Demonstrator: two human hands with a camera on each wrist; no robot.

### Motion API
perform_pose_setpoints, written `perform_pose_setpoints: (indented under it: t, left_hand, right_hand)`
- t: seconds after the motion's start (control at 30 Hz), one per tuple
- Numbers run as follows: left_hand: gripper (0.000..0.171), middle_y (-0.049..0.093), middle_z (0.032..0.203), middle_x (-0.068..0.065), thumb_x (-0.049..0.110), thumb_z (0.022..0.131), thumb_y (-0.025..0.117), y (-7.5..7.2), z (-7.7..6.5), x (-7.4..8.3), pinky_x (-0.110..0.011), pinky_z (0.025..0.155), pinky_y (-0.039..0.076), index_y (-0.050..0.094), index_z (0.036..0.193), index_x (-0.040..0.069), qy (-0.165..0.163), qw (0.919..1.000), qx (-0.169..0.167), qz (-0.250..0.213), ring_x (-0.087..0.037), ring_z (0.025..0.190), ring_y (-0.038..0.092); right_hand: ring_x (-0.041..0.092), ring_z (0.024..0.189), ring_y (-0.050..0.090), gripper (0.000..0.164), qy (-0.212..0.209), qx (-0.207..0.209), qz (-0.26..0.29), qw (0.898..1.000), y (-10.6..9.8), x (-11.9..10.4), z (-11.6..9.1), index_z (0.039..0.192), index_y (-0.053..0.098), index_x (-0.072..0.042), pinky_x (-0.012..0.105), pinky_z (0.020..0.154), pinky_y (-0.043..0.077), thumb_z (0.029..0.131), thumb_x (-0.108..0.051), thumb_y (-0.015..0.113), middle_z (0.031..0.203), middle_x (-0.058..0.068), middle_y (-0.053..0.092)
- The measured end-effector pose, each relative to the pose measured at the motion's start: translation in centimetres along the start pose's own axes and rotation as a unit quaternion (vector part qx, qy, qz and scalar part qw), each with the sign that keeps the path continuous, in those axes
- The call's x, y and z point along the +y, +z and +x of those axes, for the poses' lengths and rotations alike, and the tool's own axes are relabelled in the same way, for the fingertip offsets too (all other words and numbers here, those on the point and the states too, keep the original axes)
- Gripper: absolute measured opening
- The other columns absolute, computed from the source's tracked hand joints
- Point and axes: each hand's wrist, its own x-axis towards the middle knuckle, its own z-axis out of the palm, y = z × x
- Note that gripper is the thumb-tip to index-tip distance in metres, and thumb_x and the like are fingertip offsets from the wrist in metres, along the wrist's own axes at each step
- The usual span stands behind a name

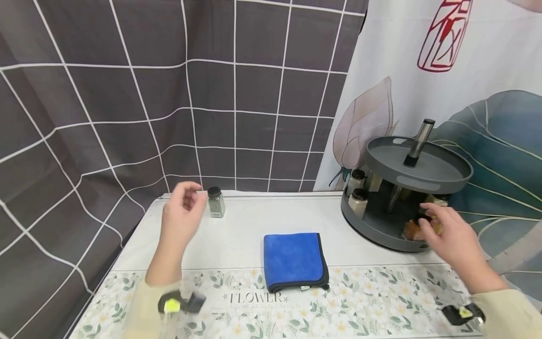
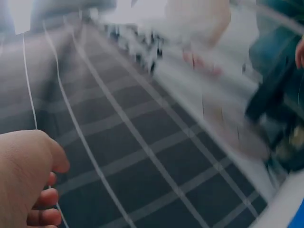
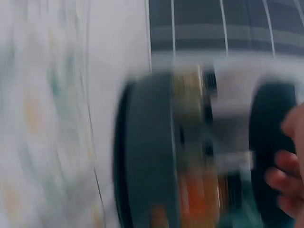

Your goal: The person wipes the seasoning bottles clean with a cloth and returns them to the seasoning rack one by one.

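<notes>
My left hand [image 1: 183, 212] hovers over the back left of the table with loosely bent fingers and nothing in them. Just right of its fingertips stands a small glass spice jar [image 1: 216, 203] with a black lid and greenish contents. At the right, my right hand [image 1: 455, 235] reaches to the lower tier of a grey two-tier turntable rack [image 1: 372, 235], thumb and fingers apart. Close by its thumb is a jar with orange contents [image 1: 411, 230], partly hidden by the hand. The right wrist view is blurred; the orange jar [image 3: 199, 199] shows left of the fingers [image 3: 280, 180].
A folded blue cloth [image 1: 294, 261] with black edging lies mid-table, over the edge of a floral printed strip [image 1: 364, 306]. More black-lidded jars [image 1: 358, 202] stand on the rack's lower left. Its upper tray [image 1: 389, 157] overhangs them. A dark checked curtain [image 1: 254, 94] hangs behind.
</notes>
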Motion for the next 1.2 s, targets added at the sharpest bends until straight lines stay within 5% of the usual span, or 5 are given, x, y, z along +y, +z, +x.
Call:
perform_pose_setpoints:
  t: [0.13, 0.33, 0.53, 0.83, 1.2]
  left_hand:
    - [0.053, 0.054, 0.128, -0.021, 0.016, 0.096, 0.064, 2.1, 3.3, -5.6, -0.042, 0.097, 0.048, 0.043, 0.142, 0.001, -0.123, 0.9920, -0.006, -0.027, -0.032, 0.114, 0.056]
    - [0.094, 0.016, 0.163, -0.026, 0.023, 0.096, 0.068, 7.1, 3.6, -12.5, -0.056, 0.118, 0.026, 0.003, 0.161, 0.009, -0.242, 0.9595, -0.129, -0.064, -0.046, 0.148, 0.021]
    - [0.092, 0.025, 0.160, -0.028, 0.027, 0.093, 0.072, 9.6, 2.8, -14.7, -0.057, 0.118, 0.026, 0.012, 0.161, 0.007, -0.221, 0.9686, -0.113, -0.019, -0.046, 0.146, 0.027]
    - [0.053, 0.058, 0.136, -0.025, 0.021, 0.093, 0.070, 10.4, 2.1, -14.4, -0.054, 0.105, 0.044, 0.051, 0.139, 0.001, -0.174, 0.9831, -0.050, 0.029, -0.042, 0.124, 0.057]
    - [0.050, 0.067, 0.116, -0.010, 0.017, 0.087, 0.074, 13.9, -6.3, -7.7, -0.035, 0.085, 0.058, 0.057, 0.132, 0.003, -0.098, 0.9498, -0.278, -0.105, -0.023, 0.102, 0.069]
  right_hand:
    - [0.038, 0.088, 0.060, 0.032, -0.101, 0.102, 0.036, 0.989, 2.7, -6.6, 0.5, 0.115, 0.068, -0.004, 0.057, 0.072, 0.048, 0.084, -0.009, 0.070, 0.106, 0.019, 0.063]
    - [0.030, 0.117, 0.060, 0.049, -0.183, -0.133, 0.134, 0.965, 7.8, -16.4, 0.1, 0.132, 0.063, -0.014, 0.053, 0.097, 0.051, 0.088, -0.029, 0.076, 0.130, 0.012, 0.061]
    - [0.041, 0.141, 0.040, 0.078, -0.142, -0.337, 0.127, 0.922, 11.6, -21.1, -0.8, 0.149, 0.050, -0.020, 0.058, 0.110, 0.039, 0.083, -0.047, 0.080, 0.154, 0.020, 0.041]
    - [0.034, 0.117, 0.063, 0.035, -0.015, -0.241, 0.225, 0.944, 14.0, -21.7, 0.5, 0.126, 0.067, -0.005, 0.053, 0.101, 0.048, 0.091, -0.008, 0.065, 0.125, 0.016, 0.068]
    - [0.037, 0.132, 0.048, 0.048, 0.290, -0.135, 0.579, 0.750, 15.6, -21.9, 0.8, 0.145, 0.043, 0.006, 0.049, 0.110, 0.038, 0.103, -0.015, 0.054, 0.144, 0.027, 0.048]
